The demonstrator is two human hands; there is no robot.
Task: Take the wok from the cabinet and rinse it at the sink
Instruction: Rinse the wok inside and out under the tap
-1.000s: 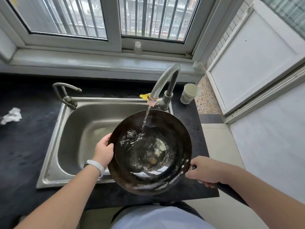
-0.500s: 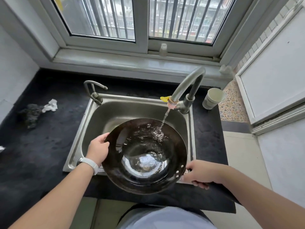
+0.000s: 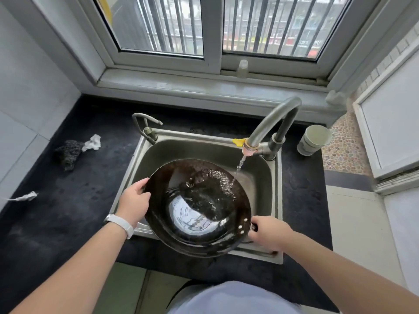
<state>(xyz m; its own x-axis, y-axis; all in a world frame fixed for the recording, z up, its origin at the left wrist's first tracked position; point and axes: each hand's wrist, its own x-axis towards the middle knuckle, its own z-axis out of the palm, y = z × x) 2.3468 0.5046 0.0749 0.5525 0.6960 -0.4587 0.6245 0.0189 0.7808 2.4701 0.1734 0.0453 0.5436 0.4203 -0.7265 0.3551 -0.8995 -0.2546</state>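
A dark round wok hangs over the steel sink, with water sloshing inside it. My left hand grips the wok's left rim; a white band is on that wrist. At the wok's right edge, my right hand is closed on its handle, which is mostly hidden under the fingers. The curved grey faucet runs a thin stream of water onto the wok's upper right rim.
A smaller tap stands at the sink's back left corner. A white cup sits right of the faucet. A dark scrubber and crumpled white paper lie on the black counter at left. The window sill runs behind.
The wok has shifted left, so the water stream now lands on its upper right rim rather than near its middle. The water inside has sloshed toward the upper right. Both hands keep their hold.
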